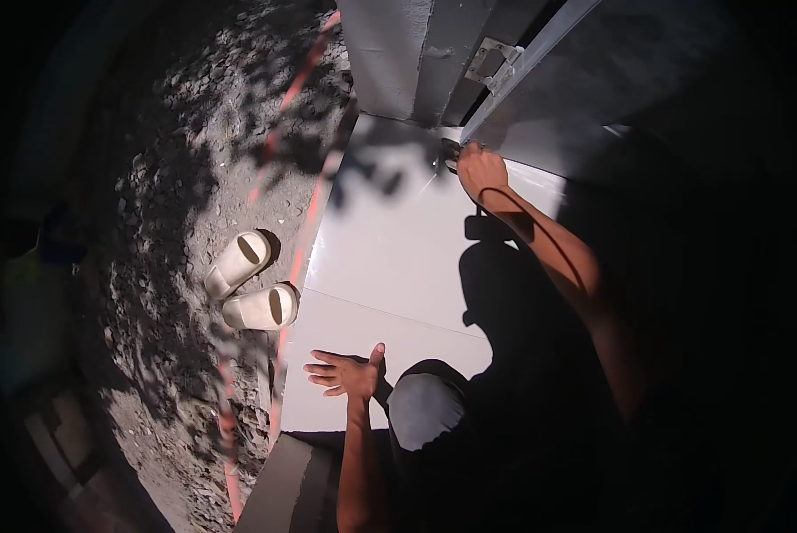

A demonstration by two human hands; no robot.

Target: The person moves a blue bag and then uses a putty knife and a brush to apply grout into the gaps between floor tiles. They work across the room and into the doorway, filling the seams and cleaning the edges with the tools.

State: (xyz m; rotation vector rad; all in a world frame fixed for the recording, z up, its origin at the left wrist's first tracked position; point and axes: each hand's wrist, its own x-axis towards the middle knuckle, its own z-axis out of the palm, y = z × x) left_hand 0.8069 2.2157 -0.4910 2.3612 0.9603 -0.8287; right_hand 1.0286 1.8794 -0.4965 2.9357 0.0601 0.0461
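Observation:
My right hand (pixel 483 171) reaches to the foot of the door frame, its fingers closed. A small dark object (pixel 451 155) shows at its fingertips, touching or close to the corner where the frame meets the floor; its kind cannot be made out. Just above stands the edge of an opened door (pixel 527 67) with a metal hinge (pixel 492 62). My left hand (pixel 349 373) is held over the pale floor tiles (pixel 381 240), fingers spread, with nothing in it. My knee (pixel 425 410) is bent beside it.
A pair of cream slip-on sandals, one (pixel 239 265) above the other (pixel 261 307), lies on the rough dirt ground (pixel 176 178) left of the tiles. Reddish strips (pixel 302 231) run along the tile edge. My shadow (pixel 514 311) darkens the right side.

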